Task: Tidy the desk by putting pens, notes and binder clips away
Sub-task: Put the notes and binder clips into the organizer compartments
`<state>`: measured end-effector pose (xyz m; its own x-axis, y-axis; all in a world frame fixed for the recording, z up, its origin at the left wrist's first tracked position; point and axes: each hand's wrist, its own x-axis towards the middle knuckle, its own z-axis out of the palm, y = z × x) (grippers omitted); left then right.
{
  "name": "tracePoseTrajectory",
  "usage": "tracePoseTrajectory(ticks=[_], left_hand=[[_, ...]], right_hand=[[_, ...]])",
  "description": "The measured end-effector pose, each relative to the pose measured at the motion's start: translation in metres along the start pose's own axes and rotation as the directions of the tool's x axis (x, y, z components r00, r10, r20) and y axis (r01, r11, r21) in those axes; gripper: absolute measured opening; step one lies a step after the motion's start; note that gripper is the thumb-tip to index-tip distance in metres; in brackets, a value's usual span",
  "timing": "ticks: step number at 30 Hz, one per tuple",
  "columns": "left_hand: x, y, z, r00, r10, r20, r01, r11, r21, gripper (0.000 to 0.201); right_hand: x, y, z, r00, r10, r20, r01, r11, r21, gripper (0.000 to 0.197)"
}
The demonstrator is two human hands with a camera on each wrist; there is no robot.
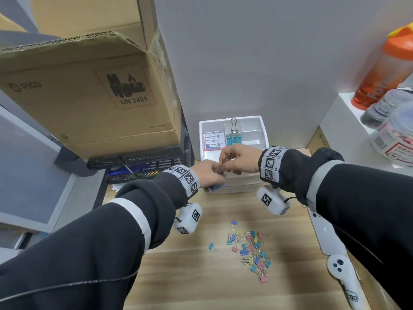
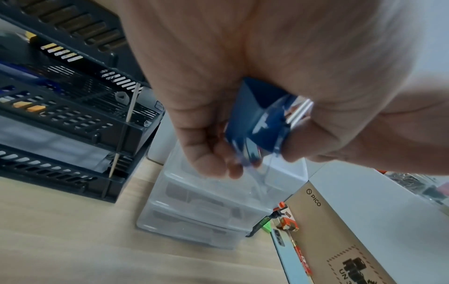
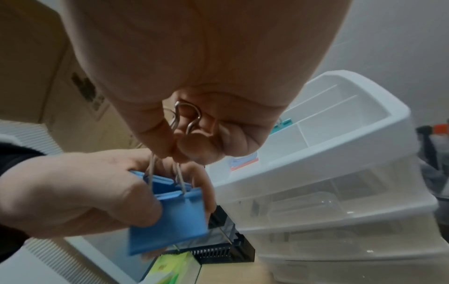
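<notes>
Binder clip (image 3: 170, 211), large and blue, is held between both hands just in front of the white drawer organiser (image 1: 263, 130). The body of the clip is gripped by the left hand (image 1: 210, 175), fingers curled round it; the wire handles are pinched together by the right hand (image 1: 241, 159). A teal binder clip (image 1: 233, 139) already stands in a middle compartment of the organiser's top tray, beside a pack of notes (image 1: 213, 139) in the left compartment. Small coloured binder clips (image 1: 251, 249) remain scattered on the surface (image 1: 178, 276), well apart from the tray.

Judged step: the blue clip is being readied for placing in the tray. It is advised that the handles be folded flat or kept squeezed together, that the clip be released by the left hand only once it is carried securely by the right, and that it be lowered upright beside the teal clip. A snapped handle is the likely risk.
</notes>
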<state>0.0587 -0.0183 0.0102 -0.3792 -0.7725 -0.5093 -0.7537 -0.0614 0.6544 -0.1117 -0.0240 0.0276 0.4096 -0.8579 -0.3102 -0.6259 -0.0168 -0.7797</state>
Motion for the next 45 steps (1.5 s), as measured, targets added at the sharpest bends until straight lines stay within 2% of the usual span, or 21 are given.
tracePoseTrajectory(ticks=[2,5,11,13,15,19,22,25,31,36,41,45], left_hand=[[0.002,0.003,0.000,1.000,0.019,-0.020,-0.020,0.998,-0.057,0.010],[0.005,0.010,0.002,1.000,0.013,0.011,-0.012,0.992,-0.127,0.021],[0.025,0.034,0.002,0.998,0.051,-0.037,-0.056,0.987,-0.149,0.009],[0.032,0.044,0.002,0.995,0.055,-0.082,-0.071,0.976,-0.206,0.013],[0.043,0.052,0.001,0.985,0.053,-0.164,-0.092,0.966,-0.240,0.034],[0.060,0.052,-0.007,0.941,0.058,-0.333,-0.104,0.987,-0.123,0.063],[0.070,0.051,-0.017,0.910,0.073,-0.409,-0.084,0.996,-0.010,0.071],[0.078,0.053,-0.023,0.896,0.113,-0.430,-0.099,0.994,0.055,0.074],[0.092,0.055,-0.024,0.846,0.275,-0.456,-0.181,0.954,0.239,0.060],[0.103,0.050,-0.023,0.868,0.288,-0.405,-0.163,0.935,0.316,0.052],[0.110,0.042,-0.017,0.876,0.301,-0.376,-0.186,0.932,0.311,0.045],[0.114,0.038,-0.017,0.881,0.310,-0.356,-0.193,0.925,0.328,0.027]], right_hand=[[-0.003,0.004,-0.007,0.998,0.053,-0.034,-0.049,0.993,0.103,0.004],[-0.007,0.010,-0.019,0.993,0.101,-0.061,-0.085,0.970,0.227,0.019],[-0.005,0.021,-0.046,0.978,0.136,-0.156,-0.087,0.955,0.285,0.011],[-0.006,0.020,-0.057,0.967,0.128,-0.221,-0.068,0.963,0.262,0.011],[-0.006,0.021,-0.073,0.939,0.116,-0.322,-0.054,0.979,0.194,0.010],[0.001,0.024,-0.105,0.848,0.100,-0.521,-0.144,0.989,-0.044,0.008],[0.013,0.028,-0.119,0.824,0.166,-0.542,-0.232,0.971,-0.055,0.012],[0.026,0.029,-0.120,0.833,0.202,-0.516,-0.292,0.951,-0.099,0.016],[0.044,0.035,-0.112,0.852,0.238,-0.465,-0.373,0.901,-0.222,0.021],[0.055,0.040,-0.111,0.842,0.268,-0.468,-0.417,0.874,-0.249,0.023],[0.065,0.045,-0.105,0.868,0.205,-0.452,-0.350,0.898,-0.266,0.016],[0.069,0.054,-0.098,0.876,0.192,-0.442,-0.322,0.916,-0.241,0.019]])
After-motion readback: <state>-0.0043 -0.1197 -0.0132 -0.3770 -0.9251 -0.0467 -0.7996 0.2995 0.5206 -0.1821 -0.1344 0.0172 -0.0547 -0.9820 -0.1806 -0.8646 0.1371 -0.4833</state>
